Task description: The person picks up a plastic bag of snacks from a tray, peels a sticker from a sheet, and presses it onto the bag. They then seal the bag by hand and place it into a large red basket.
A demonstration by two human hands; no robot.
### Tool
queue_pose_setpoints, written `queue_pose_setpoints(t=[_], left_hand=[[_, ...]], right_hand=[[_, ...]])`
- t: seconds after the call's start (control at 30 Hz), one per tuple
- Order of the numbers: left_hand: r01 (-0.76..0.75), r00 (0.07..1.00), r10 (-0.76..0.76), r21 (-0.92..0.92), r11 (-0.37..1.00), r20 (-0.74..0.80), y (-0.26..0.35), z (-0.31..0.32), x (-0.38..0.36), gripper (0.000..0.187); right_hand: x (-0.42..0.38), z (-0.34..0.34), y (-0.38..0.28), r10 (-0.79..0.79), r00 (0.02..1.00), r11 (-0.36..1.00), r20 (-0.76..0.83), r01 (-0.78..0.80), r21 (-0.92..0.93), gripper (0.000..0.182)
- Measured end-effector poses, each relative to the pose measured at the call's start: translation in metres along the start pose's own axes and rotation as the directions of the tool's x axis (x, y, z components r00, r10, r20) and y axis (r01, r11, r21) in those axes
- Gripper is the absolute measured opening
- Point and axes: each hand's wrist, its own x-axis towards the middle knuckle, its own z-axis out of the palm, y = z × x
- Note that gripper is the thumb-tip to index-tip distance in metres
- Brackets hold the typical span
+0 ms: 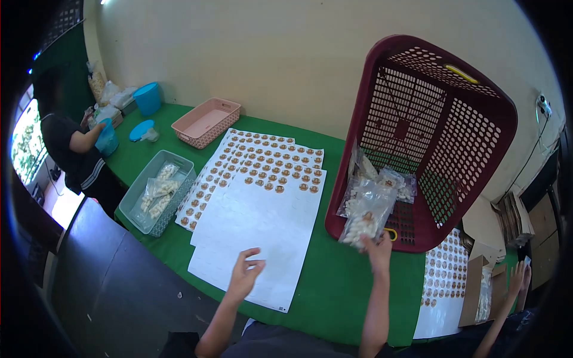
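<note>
My right hand [378, 252] grips the lower edge of a clear plastic bag of white pieces [362, 225], which bears a round brown sticker. That bag lies at the near opening of a tilted maroon plastic basket [352, 155], over several similar bags [406, 185]. Above the sticker sheets, my left hand [243, 277] hovers with fingers bent and apart, and I see nothing held in it. The top sticker sheet [256, 221] has rows of round brown stickers at its far end and bare white backing nearer me.
On the green table [334, 280] stand a grey-green basket [132, 210] with filled bags, a pink basket [203, 122] and a blue bucket [147, 98]. A person [65, 137] works at the left. At right, another person's hand [514, 279] is near a cardboard box [473, 292].
</note>
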Motion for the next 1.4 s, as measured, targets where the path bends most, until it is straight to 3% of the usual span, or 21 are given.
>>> queue_pose_setpoints(t=[0.1,0.17,0.27,0.33,0.4,0.53,0.6,0.7,0.73,0.77,0.8,0.93,1.0,1.03,1.2,1.27,1.3,1.33,1.4], left_hand=[[0.092,0.985,-0.081,0.07,0.993,-0.15,-0.008,-0.03,-0.01,0.039],[0.084,0.978,-0.071,0.06,0.995,-0.194,-0.01,-0.042,-0.018,0.04],[0.075,0.96,-0.06,0.044,0.996,-0.275,-0.016,-0.057,-0.03,0.041],[0.081,0.944,-0.066,0.035,0.996,-0.322,-0.016,-0.069,-0.037,0.04],[0.132,0.937,-0.114,0.034,0.991,-0.33,-0.008,-0.083,-0.04,0.041],[-0.004,0.886,0.046,0.091,0.996,-0.461,-0.008,-0.128,-0.032,0.035],[0.01,0.881,0.027,0.076,0.997,-0.472,0.006,-0.155,-0.022,0.031],[-0.095,0.855,-0.053,-0.256,0.962,-0.517,0.017,-0.206,0.007,0.03],[-0.088,0.856,-0.053,-0.247,0.965,-0.514,0.019,-0.225,0.02,0.03],[-0.159,0.864,-0.085,-0.429,0.889,-0.497,0.02,-0.245,0.033,0.032],[-0.223,0.874,-0.112,-0.595,0.772,-0.472,0.018,-0.263,0.048,0.034],[-0.213,0.891,-0.172,-0.722,0.658,-0.42,-0.008,-0.331,0.11,0.045],[-0.101,0.858,-0.354,-0.798,0.595,-0.373,-0.016,-0.351,0.14,0.055],[-0.07,0.87,-0.365,-0.814,0.576,-0.333,-0.031,-0.361,0.148,0.068],[0.046,0.825,-0.463,-0.778,0.627,-0.325,-0.053,-0.388,0.191,0.077],[0.095,0.81,-0.453,-0.678,0.729,-0.373,-0.058,-0.387,0.207,0.075],[0.069,0.776,-0.476,-0.696,0.715,-0.413,-0.056,-0.383,0.212,0.067],[0.076,0.789,-0.469,-0.696,0.714,-0.396,-0.051,-0.377,0.22,0.067],[-0.228,0.807,-0.103,-0.468,0.854,-0.581,-0.041,-0.357,0.209,0.057]], right_hand=[[0.057,-0.006,0.02,-0.052,0.997,0.996,-0.055,0.047,-0.074,0.051],[0.073,0.008,0.025,-0.292,0.888,0.936,-0.355,0.341,0.082,0.057],[0.068,0.014,0.05,-0.241,0.891,0.945,-0.385,0.305,0.114,0.06],[0.033,0.035,0.054,-0.183,0.919,0.947,-0.348,0.26,0.189,0.056],[0.002,0.052,0.078,-0.217,0.939,0.965,-0.267,0.247,0.087,0.051],[-0.073,0.096,0.078,-0.24,0.971,0.95,-0.008,0.234,-0.209,0.04],[-0.096,0.118,0.078,-0.276,0.957,0.922,0.092,0.29,-0.255,0.038],[-0.115,0.162,0.073,-0.32,0.913,0.862,0.252,0.391,-0.322,0.035],[-0.12,0.177,0.073,-0.327,0.889,0.833,0.32,0.431,-0.346,0.033],[-0.123,0.193,0.077,-0.333,0.872,0.827,0.358,0.453,-0.334,0.034],[-0.127,0.208,0.079,-0.329,0.877,0.831,0.35,0.445,-0.335,0.034],[-0.136,0.259,0.089,-0.349,0.857,0.794,0.38,0.486,-0.366,0.035],[-0.14,0.274,0.093,-0.343,0.861,0.738,0.377,0.495,-0.46,0.036],[-0.147,0.276,0.099,-0.343,0.868,0.738,0.359,0.485,-0.47,0.036],[-0.157,0.286,0.108,-0.332,0.903,0.714,0.273,0.43,-0.553,0.036],[-0.167,0.29,0.107,-0.327,0.927,0.729,0.185,0.372,-0.575,0.036],[-0.171,0.29,0.107,-0.319,0.932,0.731,0.17,0.356,-0.582,0.036],[-0.167,0.292,0.105,-0.33,0.932,0.729,0.151,0.353,-0.587,0.036],[-0.17,0.292,0.106,-0.357,0.921,0.719,0.156,0.378,-0.584,0.036]])
